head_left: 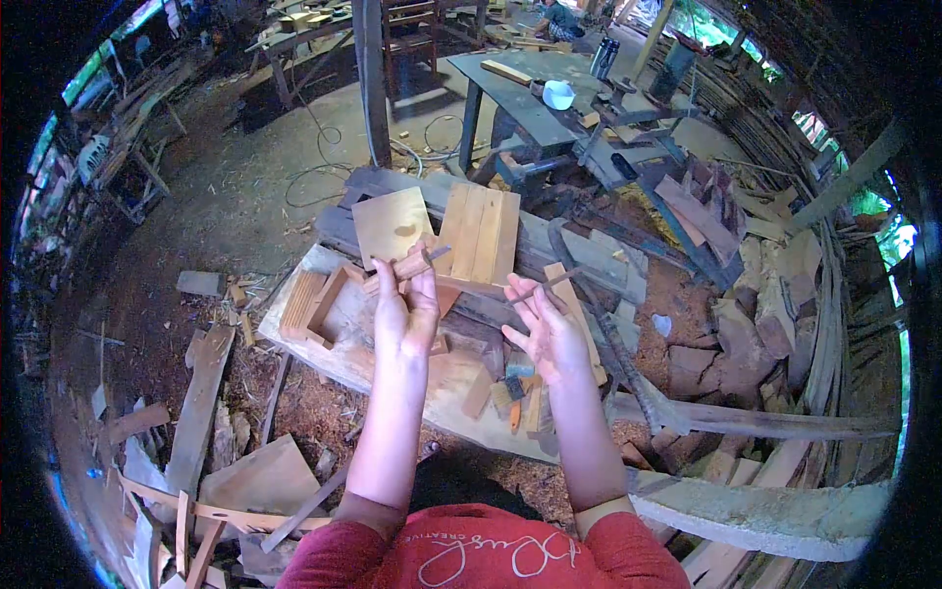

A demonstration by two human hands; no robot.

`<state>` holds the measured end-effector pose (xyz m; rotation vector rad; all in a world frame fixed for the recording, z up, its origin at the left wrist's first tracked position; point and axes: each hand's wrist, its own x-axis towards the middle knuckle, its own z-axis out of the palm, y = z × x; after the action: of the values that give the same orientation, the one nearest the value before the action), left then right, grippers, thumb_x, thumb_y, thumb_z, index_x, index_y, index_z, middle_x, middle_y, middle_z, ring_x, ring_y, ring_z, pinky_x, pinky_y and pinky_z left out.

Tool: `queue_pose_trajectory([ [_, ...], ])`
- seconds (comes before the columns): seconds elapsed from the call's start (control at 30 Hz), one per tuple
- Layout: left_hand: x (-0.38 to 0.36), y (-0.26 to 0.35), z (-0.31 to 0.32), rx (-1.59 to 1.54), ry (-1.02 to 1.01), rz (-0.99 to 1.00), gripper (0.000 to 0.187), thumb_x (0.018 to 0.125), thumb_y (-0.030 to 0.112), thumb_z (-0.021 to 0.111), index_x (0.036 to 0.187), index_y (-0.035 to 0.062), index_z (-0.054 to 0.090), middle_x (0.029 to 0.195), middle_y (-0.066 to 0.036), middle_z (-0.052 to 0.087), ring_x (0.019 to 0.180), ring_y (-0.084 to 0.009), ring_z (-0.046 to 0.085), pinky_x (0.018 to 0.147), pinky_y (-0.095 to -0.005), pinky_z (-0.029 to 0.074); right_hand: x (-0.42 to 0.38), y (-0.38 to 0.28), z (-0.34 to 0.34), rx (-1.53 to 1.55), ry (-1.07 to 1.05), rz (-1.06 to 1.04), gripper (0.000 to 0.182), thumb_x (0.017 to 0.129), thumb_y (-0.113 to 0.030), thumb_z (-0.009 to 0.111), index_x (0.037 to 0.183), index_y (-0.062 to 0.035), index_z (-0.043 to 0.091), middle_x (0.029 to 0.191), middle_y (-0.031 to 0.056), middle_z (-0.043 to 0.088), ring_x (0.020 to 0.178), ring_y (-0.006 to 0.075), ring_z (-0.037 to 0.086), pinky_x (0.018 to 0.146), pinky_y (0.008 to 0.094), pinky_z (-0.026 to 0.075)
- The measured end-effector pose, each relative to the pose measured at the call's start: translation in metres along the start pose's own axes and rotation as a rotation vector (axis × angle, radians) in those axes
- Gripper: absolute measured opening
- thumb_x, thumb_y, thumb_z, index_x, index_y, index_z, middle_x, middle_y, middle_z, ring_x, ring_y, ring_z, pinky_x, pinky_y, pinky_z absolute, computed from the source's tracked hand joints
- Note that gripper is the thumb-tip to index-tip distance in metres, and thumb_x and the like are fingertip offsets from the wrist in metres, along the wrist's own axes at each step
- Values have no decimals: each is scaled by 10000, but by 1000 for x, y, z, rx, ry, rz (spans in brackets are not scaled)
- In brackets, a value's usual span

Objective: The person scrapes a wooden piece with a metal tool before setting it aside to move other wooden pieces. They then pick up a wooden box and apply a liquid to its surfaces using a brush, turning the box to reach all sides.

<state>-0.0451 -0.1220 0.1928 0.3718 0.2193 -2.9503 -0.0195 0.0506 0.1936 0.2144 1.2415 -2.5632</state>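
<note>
My left hand (405, 319) is raised over the low wooden bench (446, 398), fingers closed round a small reddish wooden block (407, 267). A thin dark piece sticks out at the block's right end. My right hand (552, 339) pinches a thin dark rod (545, 287) between thumb and fingers, its ends pointing left and upper right. Beyond the hands lie a pale square wooden panel (391, 224) and a wooden box of joined strips (478, 231). Left of my left hand rests a small wooden frame (329, 302). Near my right wrist are a brush (502, 398) and an orange-handled tool (515, 417).
A dark green table (496, 83) with a white cap-like object (558, 95) and tumbler (604, 59) stands ahead. A post (372, 88) rises behind the bench. Offcuts (211, 393) lie left, with stacked timber (765, 334) right. Another person (559, 22) crouches far back.
</note>
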Motion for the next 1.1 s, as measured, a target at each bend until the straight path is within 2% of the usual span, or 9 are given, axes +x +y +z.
queue_pose_trajectory([
  [0.13,0,0,1,0,27,10,240,801,222,444,889,-2,444,990,-157,489,964,-278,475,796,-354,439,2,1,0,-14,-7,12,207,828,-243,407,973,-127,497,1210,49,360,1152,192,277,895,558,113],
  [0.3,3,3,-6,127,-57,34,329,807,241,436,990,-28,383,1048,-235,443,938,-251,489,761,-320,458,2,3,0,-29,-37,20,201,825,-231,414,957,-108,503,1219,59,351,1150,198,279,898,558,105],
  [0.33,3,3,-5,126,-60,34,329,807,241,436,990,-28,383,1048,-235,443,938,-251,489,761,-320,458,3,3,0,-31,-39,17,201,825,-231,414,957,-108,503,1219,59,351,1150,198,279,898,558,105],
  [0.4,2,4,-5,28,-57,-49,378,811,242,419,1086,-9,353,1030,-183,469,905,-221,510,769,-307,455,3,4,1,-28,-35,28,202,825,-226,416,949,-95,508,1214,62,356,1149,198,281,898,558,104],
  [0.6,-2,-2,2,91,33,42,388,812,241,419,1101,-8,346,1046,-176,462,944,-234,491,779,-309,451,2,4,6,-55,-7,45,198,825,-220,418,939,-93,517,1207,65,364,1145,201,285,898,560,107],
  [1.1,-2,-1,-3,41,43,13,354,822,223,404,1084,-12,362,1062,-179,450,976,-237,470,821,-328,427,-1,8,5,-54,-17,52,184,827,-222,417,914,-100,522,1187,58,389,1137,191,293,892,522,153],
])
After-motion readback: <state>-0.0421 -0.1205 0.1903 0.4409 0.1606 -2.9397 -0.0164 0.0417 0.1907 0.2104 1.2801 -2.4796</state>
